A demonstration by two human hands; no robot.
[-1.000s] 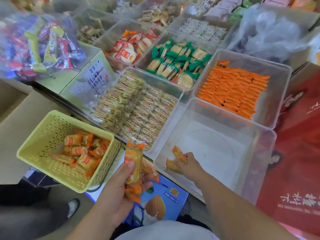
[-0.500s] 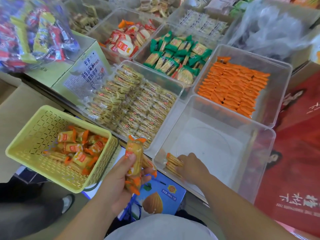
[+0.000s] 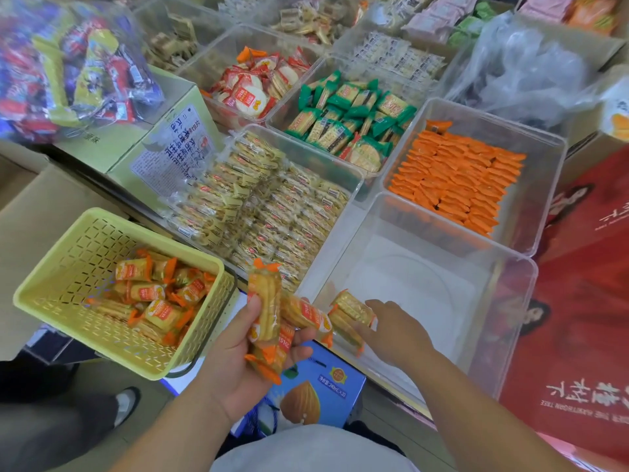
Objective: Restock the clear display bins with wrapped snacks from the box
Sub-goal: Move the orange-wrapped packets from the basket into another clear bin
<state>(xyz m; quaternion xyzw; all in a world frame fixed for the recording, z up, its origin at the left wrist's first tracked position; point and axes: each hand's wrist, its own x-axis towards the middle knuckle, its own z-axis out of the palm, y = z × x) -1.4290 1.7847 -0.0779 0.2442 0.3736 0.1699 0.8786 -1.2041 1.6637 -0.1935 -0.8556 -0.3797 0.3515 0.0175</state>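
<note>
Grey floor (image 3: pixel 153 396) is showing bottom left; brown cardboard box (image 3: pixel 34 216) is sitting left, red printed carton (image 3: pixel 585 335) right.

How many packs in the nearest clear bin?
2, both in the near-left corner of the bin: an upper pack on a lower pack, at the right hand. The hand may hide more.

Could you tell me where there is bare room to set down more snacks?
The nearest clear bin is bare beyond the packs in its near left corner, by the right hand. The bin of orange packs has a free strip along its right wall. The cracker bin is crowded.
</note>
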